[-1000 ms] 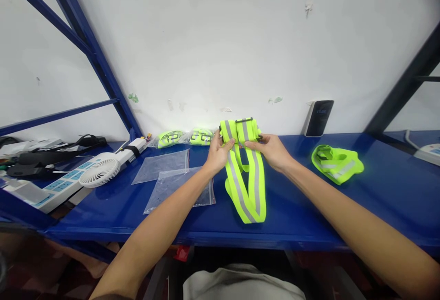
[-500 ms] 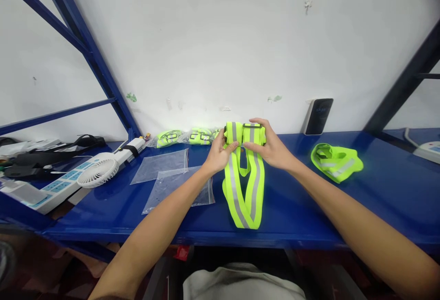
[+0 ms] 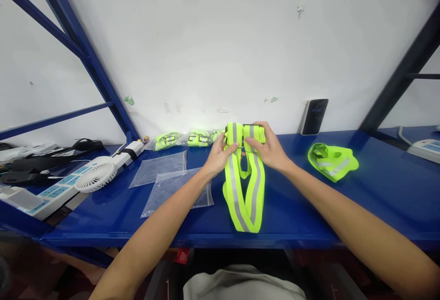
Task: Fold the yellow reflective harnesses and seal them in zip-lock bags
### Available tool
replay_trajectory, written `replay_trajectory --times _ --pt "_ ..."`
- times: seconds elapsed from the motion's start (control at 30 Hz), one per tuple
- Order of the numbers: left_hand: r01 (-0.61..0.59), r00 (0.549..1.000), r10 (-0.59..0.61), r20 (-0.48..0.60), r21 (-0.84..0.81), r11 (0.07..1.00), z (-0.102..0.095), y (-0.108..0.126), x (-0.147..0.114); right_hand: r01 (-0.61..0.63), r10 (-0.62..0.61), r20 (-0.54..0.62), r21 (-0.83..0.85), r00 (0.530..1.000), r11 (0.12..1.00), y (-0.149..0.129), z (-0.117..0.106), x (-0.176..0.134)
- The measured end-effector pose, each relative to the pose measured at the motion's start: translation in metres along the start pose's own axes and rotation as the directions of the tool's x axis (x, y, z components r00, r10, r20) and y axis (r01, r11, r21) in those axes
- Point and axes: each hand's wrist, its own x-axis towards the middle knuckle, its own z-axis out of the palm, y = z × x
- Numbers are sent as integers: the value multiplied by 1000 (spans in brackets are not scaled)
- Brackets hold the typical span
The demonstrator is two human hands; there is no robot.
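Observation:
A neon-yellow reflective strap [image 3: 255,190] with a silver stripe hangs in a long loop between my hands, above the front of the blue table. My left hand [image 3: 220,153] pinches its upper left part, thumb across the front. On the upper right part, where the strap is folded in layers beside a dark buckle, my right hand [image 3: 270,148] is closed with its thumb in front. Most fingers of both hands are hidden behind the strap. Another reflective strap [image 3: 332,161] lies bunched on the table to the right.
Two clear zip bags [image 3: 172,194] lie left of my hands. Bagged reflective straps [image 3: 198,138] line the wall. A white fan [image 3: 96,177] rests by a power strip [image 3: 57,192] at left. A phone-like device [image 3: 314,117] leans on the wall at right.
The folded upper right part of the strap has tilted slightly, so its buckle shows less. Both hands keep their hold. The whole view has shifted a little.

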Motion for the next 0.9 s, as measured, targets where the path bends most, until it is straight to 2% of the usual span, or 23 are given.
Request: replay_trajectory --times 0.17,0.33,0.5,0.67,0.77,0.9 --pt "75 996 -77 -54 -48 996 2 -2 0 -25 30 -108 45 994 999 2 0 3" --pt "59 996 -62 -62 -50 997 4 -1 -5 -27 37 -221 49 975 998 4 -3 7" --pt "-22 1000 23 9 -85 996 3 -2 -11 -56 67 -228 53 971 997 0 -6 8" --pt "-144 989 138 -59 -104 984 -1 -10 -9 -33 45 -229 55 972 998 2 -7 9" --pt "-147 986 141 -91 -61 987 -3 -12 -7 -33 44 -220 53 975 998 1 -7 8" --pt "-132 988 135 -80 39 991 -1 -10 -5 -35 48 -202 66 978 997 -2 -6 8"
